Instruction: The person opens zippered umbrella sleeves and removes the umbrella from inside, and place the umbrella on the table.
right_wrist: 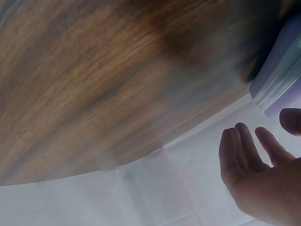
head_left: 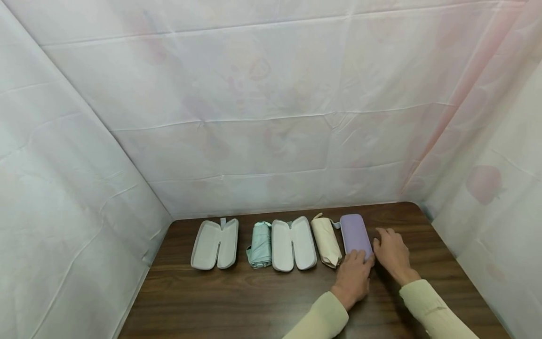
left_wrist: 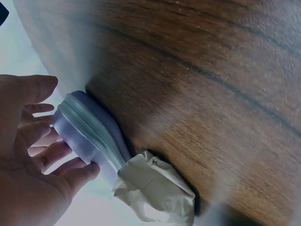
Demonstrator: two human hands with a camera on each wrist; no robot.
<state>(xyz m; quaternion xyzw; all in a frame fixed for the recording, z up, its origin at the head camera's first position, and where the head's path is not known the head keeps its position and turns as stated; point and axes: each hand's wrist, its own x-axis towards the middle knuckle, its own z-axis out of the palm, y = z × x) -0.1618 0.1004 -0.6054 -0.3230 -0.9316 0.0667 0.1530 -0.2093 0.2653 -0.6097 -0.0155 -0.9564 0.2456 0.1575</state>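
A purple zip case (head_left: 355,233) lies closed at the right end of a row of things on the table. My left hand (head_left: 353,275) rests its fingers at the near end of this case; in the left wrist view the fingers (left_wrist: 51,153) are loosely bent beside the zipped edge. To the right of the case is my right hand (head_left: 391,252), fingers relaxed and holding nothing. The right wrist view shows that hand (right_wrist: 263,174) apart from the case (right_wrist: 282,70). A folded cream umbrella (head_left: 327,241) lies against the left side of the case.
Left of the cream umbrella lies an unzipped case (head_left: 282,247) with its pale inside showing. Beside that sits a folded mint umbrella (head_left: 261,245), then another unfolded pale case (head_left: 205,247). White printed sheets (head_left: 271,141) hang behind and at both sides of the wooden table (head_left: 237,301).
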